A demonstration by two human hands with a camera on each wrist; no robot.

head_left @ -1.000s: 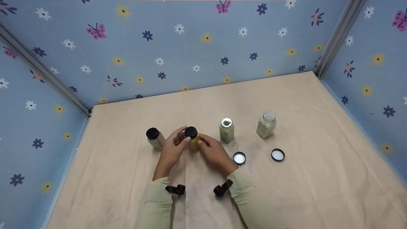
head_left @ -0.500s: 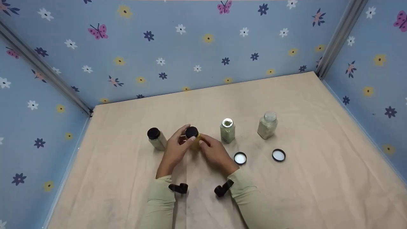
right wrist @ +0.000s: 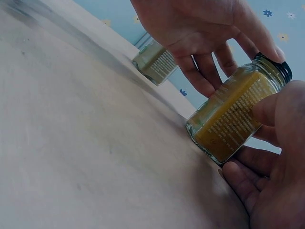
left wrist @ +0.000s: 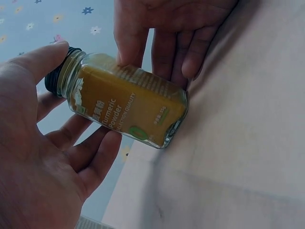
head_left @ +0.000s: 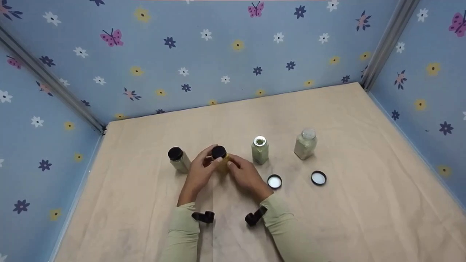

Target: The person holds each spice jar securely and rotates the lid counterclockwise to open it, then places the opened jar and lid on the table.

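Observation:
Between both hands a glass jar of turmeric powder [head_left: 222,166] stands upright on the table, its label readable in the left wrist view. My left hand [head_left: 198,168] pinches the jar's black lid [head_left: 219,151]; its thumb lies against the lid's side. Lower on the glass, my right hand [head_left: 246,173] holds the jar body, thumb on the near face. The right wrist view shows the back label of the turmeric jar [right wrist: 233,114]. Beside my left hand is a black-lidded jar of pale powder [head_left: 180,162], partly covered by that hand.
Right of the hands stand an uncapped jar of green powder [head_left: 260,152] and an uncapped jar of pale powder [head_left: 305,145]. Two black lids, a nearer one [head_left: 274,181] and a farther-right one [head_left: 319,178], lie inside-up before them. Patterned walls [head_left: 233,54] enclose the table [head_left: 145,218].
My left hand has shifted slightly right and its thumb has moved along the lid. The right hand keeps its place on the turmeric jar. The other jars and loose lids stay put.

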